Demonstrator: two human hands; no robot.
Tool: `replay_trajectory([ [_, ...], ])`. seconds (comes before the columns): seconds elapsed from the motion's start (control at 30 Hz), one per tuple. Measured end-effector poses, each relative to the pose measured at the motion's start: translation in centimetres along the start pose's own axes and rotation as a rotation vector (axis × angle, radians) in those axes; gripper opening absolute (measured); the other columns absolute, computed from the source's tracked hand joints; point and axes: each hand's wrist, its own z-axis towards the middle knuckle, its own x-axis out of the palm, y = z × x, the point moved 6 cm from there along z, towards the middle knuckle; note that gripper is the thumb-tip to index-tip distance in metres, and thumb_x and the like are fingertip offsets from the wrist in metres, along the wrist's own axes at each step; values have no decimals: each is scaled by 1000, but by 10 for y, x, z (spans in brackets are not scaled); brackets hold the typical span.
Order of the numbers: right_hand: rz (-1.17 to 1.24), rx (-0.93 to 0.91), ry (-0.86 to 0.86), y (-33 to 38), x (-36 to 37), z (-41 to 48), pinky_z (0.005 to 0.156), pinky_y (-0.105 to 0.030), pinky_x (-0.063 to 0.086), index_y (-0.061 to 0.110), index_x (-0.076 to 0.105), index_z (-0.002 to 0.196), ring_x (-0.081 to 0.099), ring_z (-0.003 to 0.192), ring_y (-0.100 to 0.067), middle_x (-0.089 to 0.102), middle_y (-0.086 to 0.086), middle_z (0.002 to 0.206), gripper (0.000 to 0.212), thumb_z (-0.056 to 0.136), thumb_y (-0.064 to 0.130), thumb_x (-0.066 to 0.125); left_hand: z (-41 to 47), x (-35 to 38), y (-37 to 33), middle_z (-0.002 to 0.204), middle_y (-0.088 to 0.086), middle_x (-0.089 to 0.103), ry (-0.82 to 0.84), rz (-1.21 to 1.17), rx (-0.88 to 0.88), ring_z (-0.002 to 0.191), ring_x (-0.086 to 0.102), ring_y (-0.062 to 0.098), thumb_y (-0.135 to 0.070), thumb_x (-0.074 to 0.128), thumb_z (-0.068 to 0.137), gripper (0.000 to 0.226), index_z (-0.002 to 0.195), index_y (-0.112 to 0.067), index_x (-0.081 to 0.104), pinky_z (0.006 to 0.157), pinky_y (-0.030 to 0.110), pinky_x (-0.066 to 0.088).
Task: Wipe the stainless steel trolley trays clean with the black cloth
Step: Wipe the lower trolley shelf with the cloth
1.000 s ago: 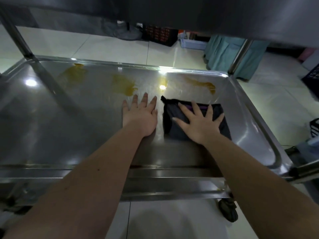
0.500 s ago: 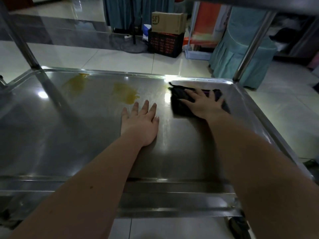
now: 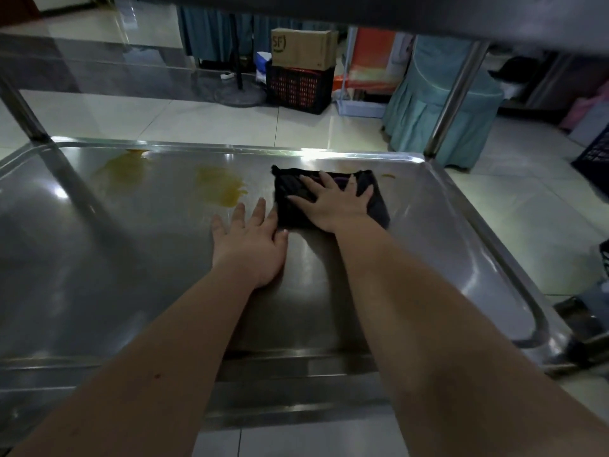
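Tray [image 3: 99, 258] of steel spans the view. The folded black cloth [image 3: 286, 216] lies on it near the far rim, right of centre. The right hand [image 3: 336, 207] presses the cloth with straight, spread fingers. The left hand [image 3: 250, 242] rests flat and relaxed on bare steel just beside it. Yellow stains [image 3: 224, 189] lie to the left.

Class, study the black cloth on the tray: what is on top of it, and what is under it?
The right hand lies flat on the black cloth, fingers spread. The cloth rests on the steel tray; whether any stain lies beneath it cannot be seen.
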Motion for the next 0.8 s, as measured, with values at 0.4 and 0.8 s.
replay_trajectory([
  [0.4, 17, 291, 31, -144, -19, -35, 109, -72, -11, 57, 1, 148, -7, 148, -42, -2, 15, 164, 81, 74, 92, 9, -6, -7, -11, 164, -5, -10, 17, 16, 7, 150, -9, 28, -47, 7, 102, 57, 155, -33, -7, 116, 60, -4],
  [0.8, -81, -4, 33, -21, 21, -177, 111, -68, -11, 64, -15, 141, -14, 147, -39, -13, 19, 162, 79, 67, 92, -7, -11, -16, -9, 164, -6, -13, 131, -39, 3, 150, -11, 27, -40, 16, 104, 57, 156, -34, -5, 117, 58, -3],
])
